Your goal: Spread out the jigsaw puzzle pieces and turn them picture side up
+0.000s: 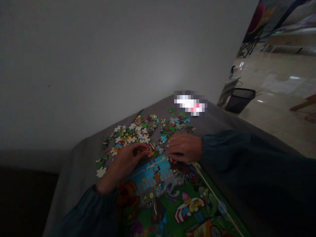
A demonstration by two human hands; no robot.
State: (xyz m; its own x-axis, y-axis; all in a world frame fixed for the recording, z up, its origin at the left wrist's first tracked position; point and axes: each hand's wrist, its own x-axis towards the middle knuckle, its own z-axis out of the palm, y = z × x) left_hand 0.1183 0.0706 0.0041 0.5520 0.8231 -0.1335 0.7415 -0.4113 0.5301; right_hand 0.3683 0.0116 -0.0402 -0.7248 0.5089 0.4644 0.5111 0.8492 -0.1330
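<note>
My left hand reaches in over the near side of a heap of jigsaw puzzle pieces. Its thumb and forefinger come together at a small orange and red puzzle piece. My right hand is at the right side of the heap, knuckles up and fingers bent downward; what its fingertips hold, if anything, is hidden. Below both hands lies a puzzle board with a colourful cartoon picture and a pale frame line. Some pieces show their plain pale backs, others their printed faces.
A bright, blurred-out device lies at the far corner of the grey cloth-covered surface. A pale wall rises behind it. To the right, a black wastebasket stands on the shiny tiled floor.
</note>
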